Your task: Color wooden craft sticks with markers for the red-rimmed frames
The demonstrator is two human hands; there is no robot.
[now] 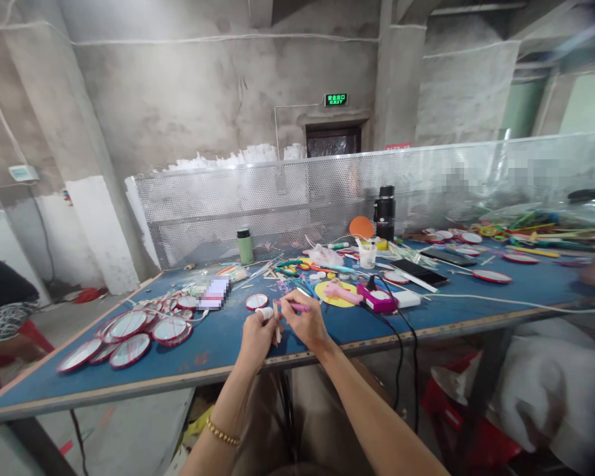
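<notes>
- The left hand (pixel 256 336) is pinching a slim pale wooden stick (pixel 276 322) between thumb and fingers, closed tight on it and holding it nearly upright. A white finger cover (pixel 264 313) is sitting on one of its fingertips.
- The right hand (pixel 306 322) is gripping a thin pink plastic stick (pixel 300 307) between thumb and forefinger, fully closed on it. The stick is lying roughly level, with its free end pointing towards the pale one.
- Both sticks are hovering just above the front edge of the blue table (pixel 218 350), near its middle, and the two hands are almost touching.
- As I judge it, the work is going best with both pinches sitting close to the ends that are meeting, and with the wrists resting on the front edge, so the thin pieces are not wobbling.
- A magenta and white tool (pixel 377 301) is lying just beyond the right hand, its black cord (pixel 401 344) dropping over the front edge, so that forearm is probably better staying clear of it.
- The red-rimmed round white discs (pixel 129 330) are lying towards the left corner, well apart from the hands.
</notes>
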